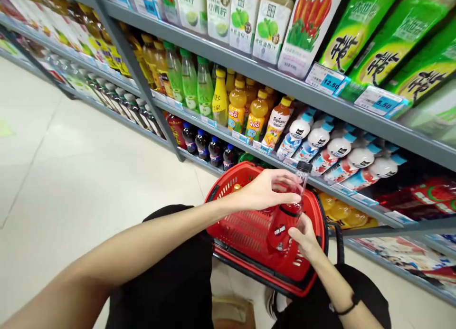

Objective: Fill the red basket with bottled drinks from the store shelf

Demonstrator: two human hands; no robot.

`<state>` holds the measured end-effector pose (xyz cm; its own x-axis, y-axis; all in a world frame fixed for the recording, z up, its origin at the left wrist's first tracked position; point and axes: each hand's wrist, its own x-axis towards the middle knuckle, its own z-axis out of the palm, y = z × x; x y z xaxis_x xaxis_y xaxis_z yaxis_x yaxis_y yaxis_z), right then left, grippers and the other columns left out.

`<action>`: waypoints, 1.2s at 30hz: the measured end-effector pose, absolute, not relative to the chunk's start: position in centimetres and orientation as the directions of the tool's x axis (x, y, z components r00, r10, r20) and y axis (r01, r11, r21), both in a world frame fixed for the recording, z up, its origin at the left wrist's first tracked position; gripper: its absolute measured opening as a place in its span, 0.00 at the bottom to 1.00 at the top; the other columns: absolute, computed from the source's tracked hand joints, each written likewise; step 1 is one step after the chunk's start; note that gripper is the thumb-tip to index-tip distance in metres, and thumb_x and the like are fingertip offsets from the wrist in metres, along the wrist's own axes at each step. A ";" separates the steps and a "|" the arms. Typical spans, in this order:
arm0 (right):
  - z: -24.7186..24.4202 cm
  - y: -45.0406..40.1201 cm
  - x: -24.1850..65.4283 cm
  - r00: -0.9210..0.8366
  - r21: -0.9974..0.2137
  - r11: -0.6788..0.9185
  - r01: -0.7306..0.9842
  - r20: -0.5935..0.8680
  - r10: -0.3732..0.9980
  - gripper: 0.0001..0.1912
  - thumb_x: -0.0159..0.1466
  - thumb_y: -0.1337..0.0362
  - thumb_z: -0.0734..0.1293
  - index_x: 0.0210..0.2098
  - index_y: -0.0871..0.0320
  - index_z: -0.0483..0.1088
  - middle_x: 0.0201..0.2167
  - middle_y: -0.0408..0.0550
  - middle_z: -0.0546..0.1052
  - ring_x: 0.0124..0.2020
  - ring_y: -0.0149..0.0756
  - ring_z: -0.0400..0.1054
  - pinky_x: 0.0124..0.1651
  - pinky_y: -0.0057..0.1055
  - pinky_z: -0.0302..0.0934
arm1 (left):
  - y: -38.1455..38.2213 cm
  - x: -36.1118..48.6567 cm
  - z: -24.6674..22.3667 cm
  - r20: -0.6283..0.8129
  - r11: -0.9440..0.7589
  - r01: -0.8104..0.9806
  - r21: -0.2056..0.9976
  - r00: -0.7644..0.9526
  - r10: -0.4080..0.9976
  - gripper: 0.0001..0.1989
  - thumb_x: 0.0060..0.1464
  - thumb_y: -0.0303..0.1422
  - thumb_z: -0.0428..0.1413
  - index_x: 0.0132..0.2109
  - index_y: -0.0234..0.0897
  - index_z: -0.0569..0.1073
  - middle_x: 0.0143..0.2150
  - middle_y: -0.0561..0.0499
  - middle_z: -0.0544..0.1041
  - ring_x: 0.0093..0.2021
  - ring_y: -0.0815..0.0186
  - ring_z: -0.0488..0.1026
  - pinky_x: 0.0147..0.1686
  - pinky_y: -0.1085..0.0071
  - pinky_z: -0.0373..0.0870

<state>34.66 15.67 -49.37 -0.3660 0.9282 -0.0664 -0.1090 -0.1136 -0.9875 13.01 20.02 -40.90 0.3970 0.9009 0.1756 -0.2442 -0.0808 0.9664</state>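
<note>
A red bottle (pixel 284 224) with a black cap is held tilted over the red shopping basket (pixel 245 260). My left hand (pixel 272 189) reaches in from the left, its fingers closed round the bottle's upper part below the cap. Lower down, my right hand (pixel 304 234) grips the bottle's right side, thumb in front, other fingers mostly hidden behind it. Inside the basket, near its back left, an orange cap (pixel 236 188) shows, and something red and clear lies partly hidden behind my left hand.
Drink shelves (pixel 249 77) run diagonally behind the basket, holding juice, green bottles and white bottles (pixel 318 136). The basket's black handle (pixel 340 243) juts out at the right. My legs in black flank the basket, and a cardboard box (pixel 233 312) stands below.
</note>
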 end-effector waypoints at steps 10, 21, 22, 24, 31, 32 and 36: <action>-49.6 15.0 31.9 -0.136 -0.998 -0.048 0.040 -0.053 0.989 0.39 0.53 0.59 0.83 0.59 0.55 0.65 0.54 0.53 0.78 0.52 0.42 0.77 0.56 0.38 0.73 | 19.9 14.4 -40.2 0.246 -0.243 -0.158 0.957 0.002 0.969 0.24 0.48 0.38 0.73 0.45 0.34 0.71 0.46 0.47 0.76 0.47 0.64 0.75 0.52 0.62 0.74; -49.9 13.5 33.5 -0.672 -0.890 -0.390 -0.237 -0.139 0.727 0.23 0.62 0.53 0.77 0.50 0.60 0.72 0.40 0.57 0.79 0.25 0.29 0.68 0.19 0.21 0.59 | 18.8 13.4 -39.5 0.228 -0.033 -0.390 0.920 0.464 0.856 0.20 0.58 0.31 0.65 0.50 0.37 0.62 0.55 0.39 0.79 0.55 0.59 0.79 0.55 0.59 0.75; -49.6 13.6 33.3 -0.707 -0.868 -0.425 -0.258 -0.130 0.695 0.26 0.62 0.51 0.77 0.51 0.60 0.71 0.40 0.57 0.79 0.25 0.30 0.68 0.18 0.21 0.59 | 18.8 13.3 -39.5 0.222 -0.015 -0.405 0.914 0.469 0.855 0.21 0.57 0.31 0.65 0.50 0.37 0.62 0.55 0.38 0.80 0.54 0.59 0.80 0.54 0.59 0.75; -49.0 13.9 32.8 -0.746 -0.827 -0.467 -0.314 -0.090 0.660 0.33 0.61 0.43 0.76 0.55 0.60 0.70 0.38 0.56 0.78 0.26 0.34 0.69 0.17 0.21 0.59 | 18.8 13.3 -39.5 0.210 -0.003 -0.427 0.904 0.439 0.874 0.23 0.56 0.31 0.67 0.50 0.37 0.62 0.55 0.37 0.80 0.53 0.58 0.80 0.54 0.58 0.75; -47.3 14.5 31.5 -0.705 -0.702 -0.593 -0.395 -0.183 0.686 0.39 0.68 0.33 0.59 0.52 0.63 0.74 0.33 0.58 0.78 0.31 0.45 0.75 0.13 0.25 0.61 | 19.1 13.0 -40.0 0.166 -0.022 -0.434 0.901 0.296 0.941 0.27 0.50 0.31 0.71 0.49 0.35 0.63 0.52 0.38 0.81 0.48 0.61 0.81 0.51 0.62 0.77; -47.4 14.5 31.5 -0.697 -0.704 -0.600 -0.381 -0.207 0.686 0.39 0.68 0.33 0.59 0.52 0.64 0.74 0.33 0.58 0.78 0.31 0.45 0.75 0.12 0.25 0.60 | 18.9 13.1 -40.0 0.169 -0.029 -0.428 0.903 0.292 0.941 0.27 0.50 0.30 0.71 0.48 0.36 0.62 0.52 0.38 0.81 0.49 0.61 0.81 0.52 0.62 0.77; -48.6 14.4 31.5 -0.648 -0.753 -0.566 -0.335 -0.252 0.719 0.40 0.66 0.32 0.60 0.47 0.65 0.77 0.29 0.58 0.78 0.29 0.45 0.75 0.12 0.25 0.59 | 18.2 13.9 -40.2 0.179 -0.057 -0.360 0.931 0.314 0.932 0.25 0.52 0.28 0.69 0.48 0.37 0.61 0.50 0.41 0.82 0.50 0.61 0.81 0.53 0.62 0.76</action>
